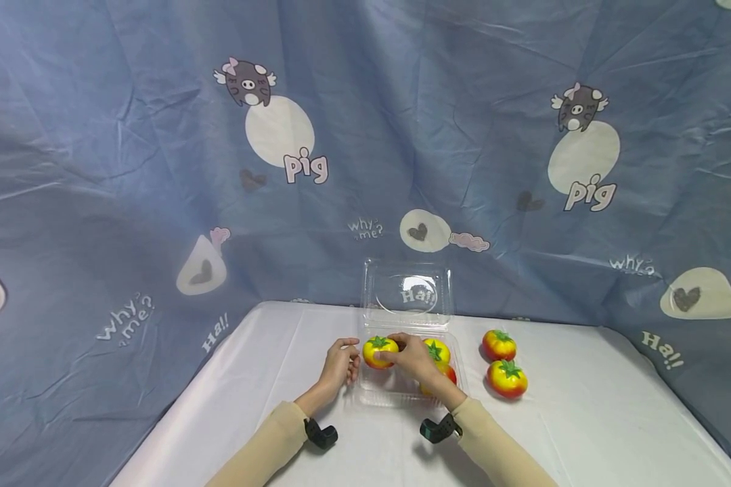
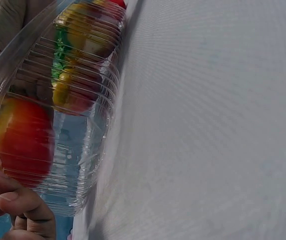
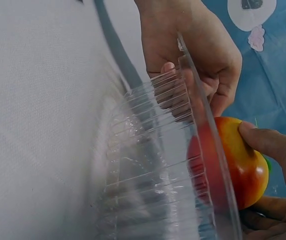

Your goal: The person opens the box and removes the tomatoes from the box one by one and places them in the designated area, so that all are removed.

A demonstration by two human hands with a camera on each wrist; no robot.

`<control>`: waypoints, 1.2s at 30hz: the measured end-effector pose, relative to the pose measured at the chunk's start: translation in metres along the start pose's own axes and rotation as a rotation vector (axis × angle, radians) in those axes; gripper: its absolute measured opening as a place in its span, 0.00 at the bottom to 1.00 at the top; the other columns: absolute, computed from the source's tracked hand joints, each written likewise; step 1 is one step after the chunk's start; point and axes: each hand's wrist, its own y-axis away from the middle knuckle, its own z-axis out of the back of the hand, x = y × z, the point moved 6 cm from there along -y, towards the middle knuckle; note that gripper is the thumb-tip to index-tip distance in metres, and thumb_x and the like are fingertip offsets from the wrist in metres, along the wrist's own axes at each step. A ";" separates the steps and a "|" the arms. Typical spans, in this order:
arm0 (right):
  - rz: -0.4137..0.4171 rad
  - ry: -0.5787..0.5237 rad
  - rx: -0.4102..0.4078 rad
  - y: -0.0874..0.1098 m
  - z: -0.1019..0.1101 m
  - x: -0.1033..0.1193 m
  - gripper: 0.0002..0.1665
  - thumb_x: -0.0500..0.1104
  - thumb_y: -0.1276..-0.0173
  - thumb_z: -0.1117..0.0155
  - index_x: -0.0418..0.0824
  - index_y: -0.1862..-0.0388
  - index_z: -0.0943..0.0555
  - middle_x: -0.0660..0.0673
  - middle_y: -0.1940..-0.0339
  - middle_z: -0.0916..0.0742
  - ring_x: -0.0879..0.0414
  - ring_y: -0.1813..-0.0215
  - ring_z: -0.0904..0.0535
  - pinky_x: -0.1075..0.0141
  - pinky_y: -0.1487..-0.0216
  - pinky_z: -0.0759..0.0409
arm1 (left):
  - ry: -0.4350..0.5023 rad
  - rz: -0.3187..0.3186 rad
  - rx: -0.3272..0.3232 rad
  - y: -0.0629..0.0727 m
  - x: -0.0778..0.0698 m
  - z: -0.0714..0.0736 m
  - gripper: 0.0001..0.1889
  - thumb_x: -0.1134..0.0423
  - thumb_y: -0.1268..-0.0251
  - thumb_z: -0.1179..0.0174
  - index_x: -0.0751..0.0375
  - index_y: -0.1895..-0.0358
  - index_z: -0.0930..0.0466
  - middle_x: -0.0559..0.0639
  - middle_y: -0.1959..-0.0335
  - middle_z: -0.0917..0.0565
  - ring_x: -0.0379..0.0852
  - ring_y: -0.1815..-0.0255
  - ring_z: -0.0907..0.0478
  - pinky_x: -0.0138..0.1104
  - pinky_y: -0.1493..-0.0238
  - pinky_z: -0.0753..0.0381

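Observation:
My right hand (image 1: 415, 357) holds a red and yellow tomato (image 1: 378, 348) with a green leafy top between thumb and fingers, over the left part of a clear plastic box (image 1: 390, 400). In the right wrist view that tomato (image 3: 245, 170) stands partly above the box rim, its lower part seen through the ribbed wall. Beside the box's left wall is my left hand (image 1: 338, 364), fingers loosely bent and holding nothing, fingertips close to the rim. Two more tomatoes, one at the back (image 1: 438, 349) and one in front (image 1: 448, 372), lie in the box's right half, partly covered by my right hand.
The box's clear lid (image 1: 407, 312) stands raised at the back, against the blue printed curtain (image 1: 335, 270). Right of the box, two tomatoes, a rear one (image 1: 498, 345) and a front one (image 1: 507, 380), sit on the white tablecloth (image 1: 591, 406).

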 end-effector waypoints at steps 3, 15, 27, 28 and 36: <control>-0.001 -0.015 0.009 0.003 0.002 0.003 0.32 0.50 0.48 0.24 0.33 0.48 0.19 0.37 0.51 0.14 0.50 0.53 0.18 0.59 0.52 0.19 | -0.004 -0.003 0.001 0.000 0.000 0.000 0.22 0.67 0.37 0.56 0.73 0.40 0.35 0.46 0.83 0.31 0.38 0.92 0.36 0.27 0.91 0.37; 0.008 -0.043 0.011 0.014 0.015 0.005 0.33 0.51 0.48 0.24 0.35 0.46 0.20 0.39 0.51 0.14 0.50 0.52 0.18 0.60 0.52 0.18 | -0.005 -0.009 -0.009 0.002 -0.002 0.000 0.23 0.67 0.37 0.56 0.74 0.40 0.35 0.46 0.84 0.31 0.38 0.92 0.36 0.28 0.92 0.37; 0.023 -0.099 0.008 0.022 0.027 0.004 0.34 0.48 0.48 0.24 0.32 0.45 0.21 0.37 0.50 0.15 0.47 0.50 0.16 0.61 0.53 0.16 | -0.004 -0.009 -0.015 0.001 0.000 0.000 0.22 0.67 0.36 0.56 0.74 0.39 0.35 0.46 0.84 0.31 0.37 0.92 0.36 0.27 0.91 0.36; 0.021 -0.096 0.009 0.023 0.028 0.004 0.34 0.48 0.48 0.24 0.33 0.45 0.21 0.38 0.50 0.15 0.47 0.50 0.17 0.61 0.53 0.16 | -0.003 -0.009 -0.013 0.001 -0.001 0.000 0.22 0.67 0.36 0.56 0.73 0.39 0.35 0.46 0.84 0.31 0.37 0.92 0.36 0.27 0.91 0.36; 0.014 -0.073 -0.019 0.034 0.039 0.006 0.34 0.48 0.50 0.22 0.35 0.45 0.20 0.40 0.52 0.14 0.49 0.51 0.16 0.61 0.52 0.17 | -0.012 -0.004 0.015 0.005 -0.008 0.000 0.22 0.68 0.33 0.57 0.74 0.38 0.36 0.48 0.82 0.30 0.39 0.91 0.35 0.29 0.90 0.36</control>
